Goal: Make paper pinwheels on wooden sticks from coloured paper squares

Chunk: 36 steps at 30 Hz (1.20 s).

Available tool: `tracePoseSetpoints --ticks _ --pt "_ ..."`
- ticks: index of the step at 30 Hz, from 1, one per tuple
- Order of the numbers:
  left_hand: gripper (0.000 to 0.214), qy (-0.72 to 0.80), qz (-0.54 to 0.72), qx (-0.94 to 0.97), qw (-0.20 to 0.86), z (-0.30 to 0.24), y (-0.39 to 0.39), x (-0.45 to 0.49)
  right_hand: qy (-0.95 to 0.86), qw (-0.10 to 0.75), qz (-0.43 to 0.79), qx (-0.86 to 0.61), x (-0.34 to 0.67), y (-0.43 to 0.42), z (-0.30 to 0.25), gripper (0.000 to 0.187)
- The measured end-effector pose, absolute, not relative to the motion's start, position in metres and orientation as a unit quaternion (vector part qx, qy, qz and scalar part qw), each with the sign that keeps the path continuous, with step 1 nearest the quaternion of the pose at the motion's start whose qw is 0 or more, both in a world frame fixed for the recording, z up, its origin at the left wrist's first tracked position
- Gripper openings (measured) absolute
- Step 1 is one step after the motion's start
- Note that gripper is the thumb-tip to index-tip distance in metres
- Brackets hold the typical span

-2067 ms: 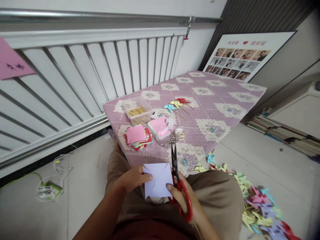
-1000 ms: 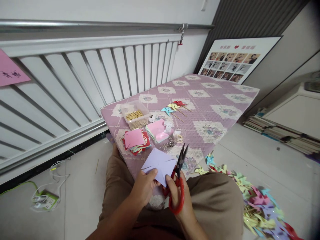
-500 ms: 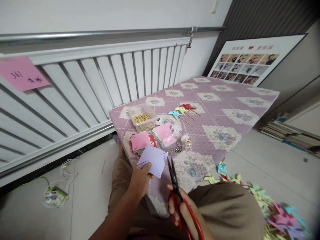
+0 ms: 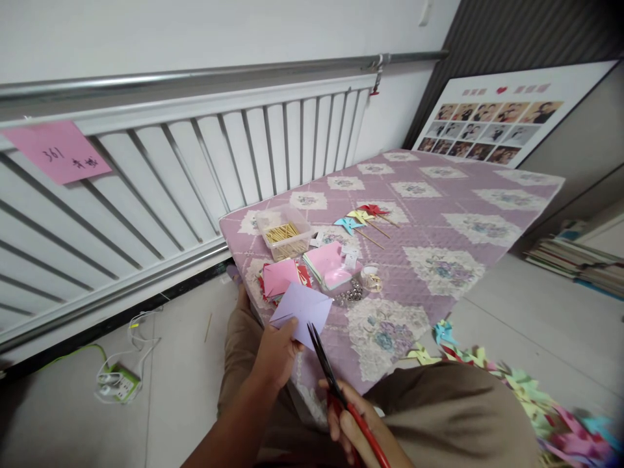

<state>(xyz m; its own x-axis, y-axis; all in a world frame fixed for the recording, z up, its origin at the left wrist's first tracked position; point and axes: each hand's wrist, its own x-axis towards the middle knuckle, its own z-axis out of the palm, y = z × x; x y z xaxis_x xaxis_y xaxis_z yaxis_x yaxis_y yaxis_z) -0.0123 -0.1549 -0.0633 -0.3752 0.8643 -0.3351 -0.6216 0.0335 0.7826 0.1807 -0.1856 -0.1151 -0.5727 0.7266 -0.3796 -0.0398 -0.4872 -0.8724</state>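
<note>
My left hand [image 4: 279, 351] pinches a square of lavender paper [image 4: 305, 309] by its near corner, thumb on top. Slits run inward from some of the paper's corners. In my right hand [image 4: 353, 419] are red-handled scissors [image 4: 327, 365] with dark blades, their tips over the paper's near right edge. Whether the blades close on the paper I cannot tell. Just beyond the square lies a stack of pink and red paper [image 4: 281, 276]. Beside that stack, more pink and pale sheets [image 4: 324, 263] sit in a clear tray.
A clear plastic box [image 4: 287, 234] holds wooden sticks. Small metal pieces [image 4: 351, 294] lie near a small round tub [image 4: 371, 278]. Three paper pinwheels [image 4: 361, 218] rest on the quilted cloth [image 4: 439, 266]. Many pinwheels [image 4: 531, 396] cover the floor at right. A radiator [image 4: 195, 175] stands along the wall.
The scissors have moved left, bringing their tips over the lavender paper; their blades are closer together than before. The left hand still holds the paper. The view has shifted slightly.
</note>
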Motion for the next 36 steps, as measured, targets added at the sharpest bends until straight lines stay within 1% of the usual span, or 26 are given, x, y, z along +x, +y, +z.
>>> tracePoseSetpoints --ticks 5,12,19,26,32,36 --pt "0.018 0.474 0.676 0.127 0.55 -0.063 -0.155 -0.009 -0.408 0.279 0.774 -0.396 0.18 -0.187 -0.113 0.05" --pt "0.018 0.474 0.676 0.129 0.549 -0.064 -0.157 -0.006 -0.435 0.25 0.772 -0.39 0.176 -0.183 -0.111 0.048" --pt "0.019 0.47 0.677 0.134 0.551 -0.069 -0.156 -0.006 -0.413 0.253 0.779 -0.398 0.174 -0.18 -0.109 0.057" --pt "0.022 0.481 0.676 0.122 0.545 -0.07 -0.156 -0.005 -0.494 0.207 0.753 -0.382 0.175 -0.177 -0.107 0.065" --pt "0.024 0.498 0.668 0.127 0.538 -0.066 -0.156 -0.004 -0.525 0.193 0.738 -0.378 0.176 -0.175 -0.111 0.073" --pt "0.026 0.493 0.672 0.121 0.539 -0.069 -0.156 -0.003 -0.519 0.195 0.735 -0.389 0.176 -0.176 -0.111 0.073"
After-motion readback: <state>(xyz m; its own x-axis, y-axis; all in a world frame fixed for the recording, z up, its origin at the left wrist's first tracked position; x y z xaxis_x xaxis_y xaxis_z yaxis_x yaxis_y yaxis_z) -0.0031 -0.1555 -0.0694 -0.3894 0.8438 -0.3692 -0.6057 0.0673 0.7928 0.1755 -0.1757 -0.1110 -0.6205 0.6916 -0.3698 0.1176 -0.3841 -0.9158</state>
